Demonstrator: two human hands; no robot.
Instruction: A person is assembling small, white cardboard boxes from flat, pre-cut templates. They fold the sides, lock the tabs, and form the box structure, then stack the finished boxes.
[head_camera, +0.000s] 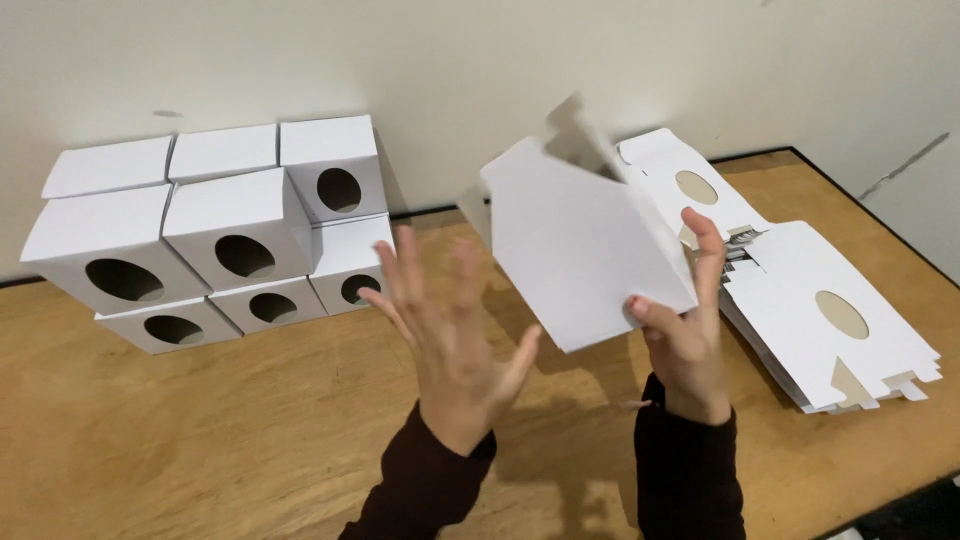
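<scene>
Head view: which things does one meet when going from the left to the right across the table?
Stack of folded white boxes → left hand → white box blank held in right hand → pile of flat box blanks.

box blank (585, 255): matt white card | table (200, 430): smooth wood

Left hand (452, 335) raised, palm open, fingers spread, holding nothing; right hand (688, 325) upright, thumb and fingers pinched in a grip; dark sleeves.

White carton (580, 245), brown wooden table (200, 430)
</scene>
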